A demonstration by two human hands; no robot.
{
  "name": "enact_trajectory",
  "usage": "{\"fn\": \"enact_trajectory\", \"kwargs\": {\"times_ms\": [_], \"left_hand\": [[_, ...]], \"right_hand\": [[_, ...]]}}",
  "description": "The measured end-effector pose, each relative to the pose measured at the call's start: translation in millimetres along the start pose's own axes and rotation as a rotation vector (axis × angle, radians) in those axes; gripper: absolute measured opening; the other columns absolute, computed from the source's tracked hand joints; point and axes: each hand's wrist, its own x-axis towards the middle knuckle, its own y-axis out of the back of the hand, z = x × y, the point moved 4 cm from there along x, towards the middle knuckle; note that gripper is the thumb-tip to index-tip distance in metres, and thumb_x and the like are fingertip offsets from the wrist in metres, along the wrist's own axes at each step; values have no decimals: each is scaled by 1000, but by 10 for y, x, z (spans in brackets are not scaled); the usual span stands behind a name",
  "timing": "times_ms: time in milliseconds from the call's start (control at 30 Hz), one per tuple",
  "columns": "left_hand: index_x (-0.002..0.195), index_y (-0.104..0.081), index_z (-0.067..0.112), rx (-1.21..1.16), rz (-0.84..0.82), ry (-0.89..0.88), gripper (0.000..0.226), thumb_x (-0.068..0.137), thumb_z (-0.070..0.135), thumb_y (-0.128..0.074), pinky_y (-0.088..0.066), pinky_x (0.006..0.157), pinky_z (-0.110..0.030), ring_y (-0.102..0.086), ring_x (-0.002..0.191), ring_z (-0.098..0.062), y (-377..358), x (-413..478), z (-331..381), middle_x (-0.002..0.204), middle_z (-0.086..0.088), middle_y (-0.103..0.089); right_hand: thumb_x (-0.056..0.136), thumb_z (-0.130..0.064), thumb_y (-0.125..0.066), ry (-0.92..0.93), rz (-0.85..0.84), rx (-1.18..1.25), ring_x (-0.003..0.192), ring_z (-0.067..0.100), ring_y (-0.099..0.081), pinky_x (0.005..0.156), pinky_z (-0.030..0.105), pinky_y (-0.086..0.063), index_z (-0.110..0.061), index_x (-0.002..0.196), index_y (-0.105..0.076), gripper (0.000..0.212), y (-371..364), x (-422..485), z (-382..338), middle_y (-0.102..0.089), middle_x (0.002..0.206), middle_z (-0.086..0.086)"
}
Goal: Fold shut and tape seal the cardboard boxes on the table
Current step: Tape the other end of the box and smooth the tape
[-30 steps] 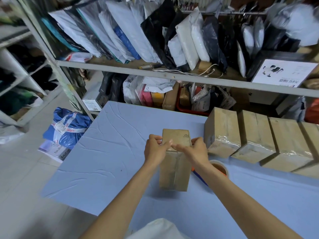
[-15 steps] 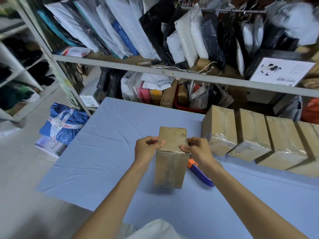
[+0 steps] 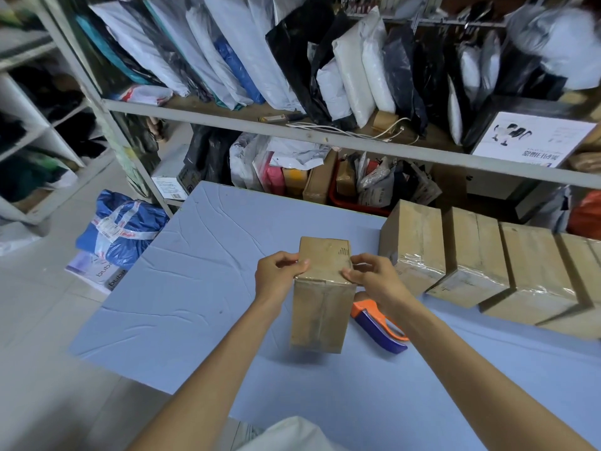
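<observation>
A small brown cardboard box (image 3: pixel 320 314) stands upright on the blue table (image 3: pixel 182 307) in the middle of the view. My left hand (image 3: pixel 276 278) grips its upper left edge, thumb on the top face. My right hand (image 3: pixel 374 278) grips the upper right edge the same way. An orange and blue tape dispenser (image 3: pixel 379 323) lies on the table just right of the box, partly under my right forearm.
A row of several taped cardboard boxes (image 3: pixel 468 258) lines the table's right side. A metal shelf rack (image 3: pixel 292 131) full of plastic bags stands behind the table. A blue bag (image 3: pixel 120 232) lies on the floor at left.
The box has been set more upright and my hands have slid apart to its two top edges. The tape roll seen a second ago is out of sight behind my arm.
</observation>
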Motion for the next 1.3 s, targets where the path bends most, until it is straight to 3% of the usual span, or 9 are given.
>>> {"fn": "enact_trajectory", "kwargs": {"times_ms": [367, 500, 600, 733, 800, 933, 1067, 1133, 1300], "left_hand": [[84, -71, 16, 66, 32, -30, 6, 85, 10, -70, -53, 91, -33, -66, 94, -17, -28, 39, 63, 93, 2, -71], [84, -68, 18, 11, 37, -1, 7, 90, 21, -66, -51, 85, -35, -62, 93, -19, -42, 11, 13, 92, 2, -68], [85, -65, 20, 59, 35, -25, 16, 91, 35, -63, -51, 83, -39, -60, 95, -20, -57, 3, 1, 93, 3, -64], [105, -63, 41, 67, -122, -29, 27, 84, 58, -61, -50, 95, -45, -56, 111, -12, -95, -9, -16, 113, 12, -61], [118, -54, 50, 23, -221, -8, 42, 77, 52, -65, -50, 96, -43, -53, 115, -10, -115, -44, -48, 122, 13, -56], [139, -37, 35, 74, -253, 0, 73, 81, 9, -73, -50, 98, -40, -52, 120, -15, -96, -64, -236, 132, 6, -51], [124, -44, 30, 179, -205, -21, 61, 77, 16, -79, -52, 82, -26, -56, 111, -15, -77, -46, -243, 126, 5, -55], [123, -46, 28, 193, -172, -44, 60, 75, 19, -81, -51, 76, -22, -59, 103, -12, -61, -1, -152, 118, 7, -57], [118, -59, 21, 206, -171, -159, 46, 77, 22, -79, -54, 87, -31, -63, 104, -14, -151, 178, 170, 118, 5, -64]], "right_hand": [[98, -6, -49, 39, -32, -121, 93, 22, -64, 69, 38, -58, -1, 117, -56, 21, -22, 84, -27, -64, 105, 11], [98, -25, -52, 167, 23, -177, 106, 13, -61, 70, 19, -54, -15, 130, -55, 34, -10, 15, 107, -63, 122, 3], [85, -35, -63, 176, -81, -101, 122, 12, -53, 92, 37, -51, -34, 140, -46, 58, 34, -16, 249, -55, 136, -10], [73, -10, -74, 248, -145, -228, 129, 15, -47, 101, 43, -48, -41, 149, -26, 95, 21, 12, 353, -43, 144, -16], [72, -2, -76, 266, -105, -244, 129, 15, -47, 100, 42, -50, -37, 151, -23, 101, -5, 40, 358, -42, 146, -11], [77, -6, -77, 192, -27, -185, 118, 19, -57, 92, 35, -54, -24, 148, -30, 87, 4, 127, 443, -50, 140, -1], [83, -11, -73, 273, 105, -228, 105, 14, -61, 76, 15, -53, -11, 111, -48, 37, -1, 130, 393, -59, 113, 0], [85, -13, -71, 313, 154, -193, 101, 15, -62, 76, 22, -55, -10, 102, -48, 29, 12, 125, 325, -60, 107, 1], [90, -26, -66, 319, 268, -99, 97, 15, -64, 79, 39, -59, -19, 108, -48, 27, 99, 170, 100, -60, 111, -3]]}}
